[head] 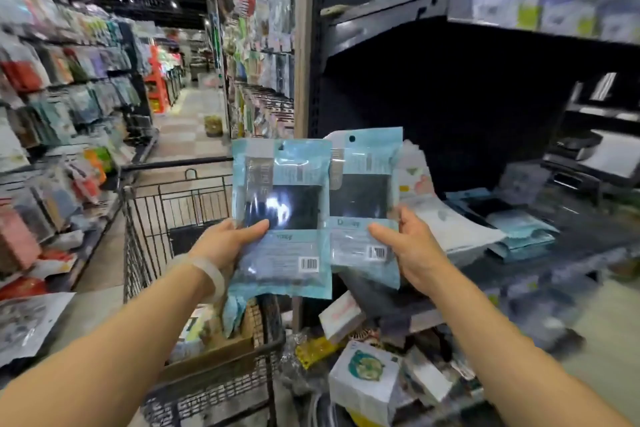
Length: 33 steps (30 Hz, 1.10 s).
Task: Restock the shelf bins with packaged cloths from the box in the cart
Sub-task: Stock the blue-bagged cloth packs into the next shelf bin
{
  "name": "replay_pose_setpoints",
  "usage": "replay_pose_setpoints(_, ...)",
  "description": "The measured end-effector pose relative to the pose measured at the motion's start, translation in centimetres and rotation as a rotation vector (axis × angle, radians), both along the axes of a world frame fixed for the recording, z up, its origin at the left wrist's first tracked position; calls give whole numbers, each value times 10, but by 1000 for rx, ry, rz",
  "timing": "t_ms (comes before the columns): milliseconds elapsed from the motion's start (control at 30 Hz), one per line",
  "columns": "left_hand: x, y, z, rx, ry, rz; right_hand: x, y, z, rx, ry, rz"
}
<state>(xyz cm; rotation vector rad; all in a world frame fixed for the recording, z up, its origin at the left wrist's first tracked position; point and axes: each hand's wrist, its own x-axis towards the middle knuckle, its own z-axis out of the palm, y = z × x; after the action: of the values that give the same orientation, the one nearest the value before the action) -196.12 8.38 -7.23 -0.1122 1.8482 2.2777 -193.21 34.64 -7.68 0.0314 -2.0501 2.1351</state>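
Note:
I hold two light-blue cloth packs with dark cloth showing through clear windows, up in front of the shelf. My left hand (228, 241) grips the lower edge of the left pack (282, 218). The right pack (363, 198) is pinched at its lower right by my right hand (412, 246). Both packs stand upright, side by side, slightly overlapping. Beneath them is the black wire cart (194, 291) with a brown cardboard box (214, 354) holding more blue packs. To the right, similar blue packs (519, 229) lie flat on the shelf.
A dark shelf unit (450, 107) rises ahead, with an upper shelf of goods at top right. Mixed packaged goods (367, 371) pile below the shelf. Racks of hanging goods line the left of the aisle (190, 121).

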Motion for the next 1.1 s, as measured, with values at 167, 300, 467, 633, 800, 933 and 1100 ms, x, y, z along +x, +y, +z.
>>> replay_pose_setpoints(167,27,103,14,51,23,-43,44,100,23,11,54,-72)
replay_pose_setpoints(300,49,183,8,27,28,-2,73,174,21,39,34,-126)
replay_pose_setpoints(467,66,259,5,-5,11,-1,92,248,13,-9,12,-216)
replay_pose_setpoints(633,53,306,27,22,54,62,82,304,18,-15,12,-301)
replay_pose_setpoints(800,12,348,40,-2,117,63,51,345,24,-15,-38,-287)
replay_pose_setpoints(933,-69,386,32,-154,184,70,11,374,35,-30,-62,-296)
replay_pose_setpoints(1100,-75,414,86,-155,100,85,-46,407,50,-12,-121,-321)
